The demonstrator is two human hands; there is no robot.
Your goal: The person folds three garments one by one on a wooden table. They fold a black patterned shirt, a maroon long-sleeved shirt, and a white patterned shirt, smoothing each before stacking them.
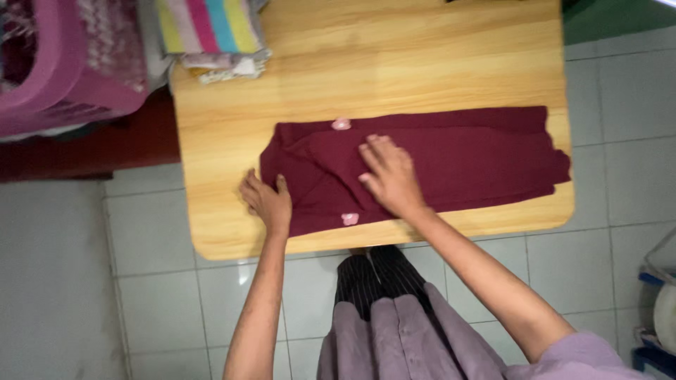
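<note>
— Garment first: where did it sit?

— Your maroon garment (436,165) lay folded into a long band across the near half of the wooden table (394,63), running from about nine o'clock out to three o'clock, its right end reaching the table's edge. Two small pink trims showed on it, one pink trim at the top edge (341,124) and another pink trim at the bottom edge (350,219).

— And your hands?

— Your right hand (391,176) was pressed flat on the cloth near its middle, fingers spread apart and pointing toward eleven o'clock, gripping nothing. Your left hand (267,200) rested at the garment's left end, around eight o'clock from the right one, fingers open and loosely splayed, palm down; it touched the fabric's edge and the bare wood beside it.

— Anything else on that table?

— Stacked folded cloths with a striped towel (210,24) on top sat at the far left corner, roughly eleven o'clock. Beyond that, off the table, a pink laundry basket (63,77) stood at ten o'clock. You stood over grey floor tiles (162,281).
</note>
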